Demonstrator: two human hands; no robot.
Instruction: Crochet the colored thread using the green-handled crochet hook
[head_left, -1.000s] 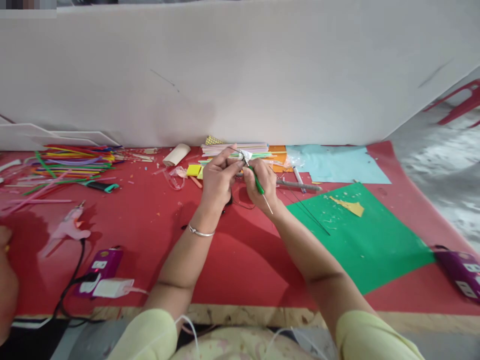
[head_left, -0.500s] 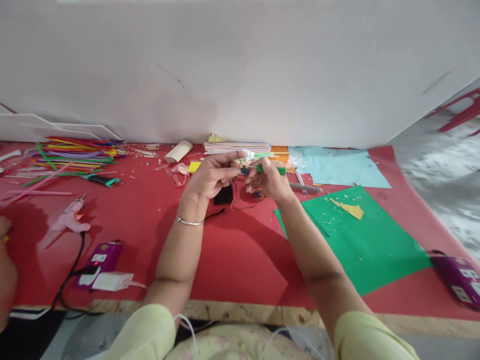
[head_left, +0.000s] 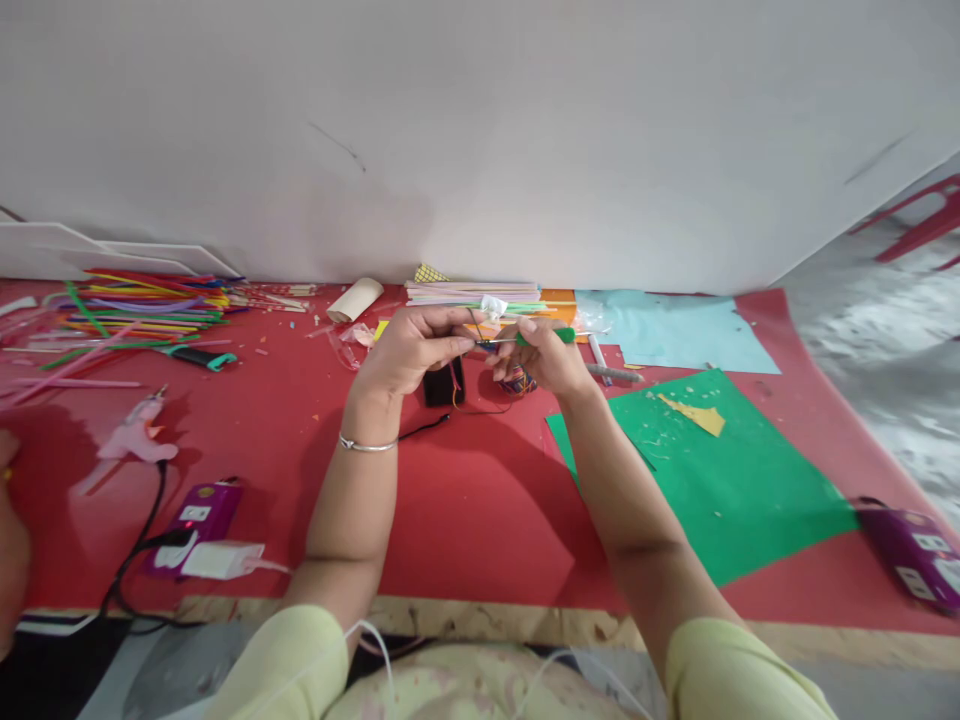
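Note:
My right hand (head_left: 551,355) is closed around a tool with a green handle (head_left: 556,336) and a thin metal shaft; whether it is a crochet hook or a screwdriver I cannot tell. The shaft points left, to the fingertips of my left hand (head_left: 416,350). Those fingers pinch a thin dark strand (head_left: 475,322) near the shaft's tip. Something small and blue shows between the hands, mostly hidden. Just below my right fingers is a multicoloured ball of thread (head_left: 516,379). A black rectangular device (head_left: 444,384) lies under my left fingers, with thin strands beside it.
Drinking straws and sticks (head_left: 150,305) lie at the back left, near a pink glue gun (head_left: 135,430). A purple power strip (head_left: 206,510) carries a white adapter (head_left: 221,560). On the right lies a green sheet (head_left: 720,490). A white board (head_left: 480,140) stands behind. Another person's arm (head_left: 11,550) shows at the left edge.
The green-handled tool has turned to lie more level, its shaft reaching my left fingertips. My right hand has shifted slightly, and more of the thread ball and black device shows.

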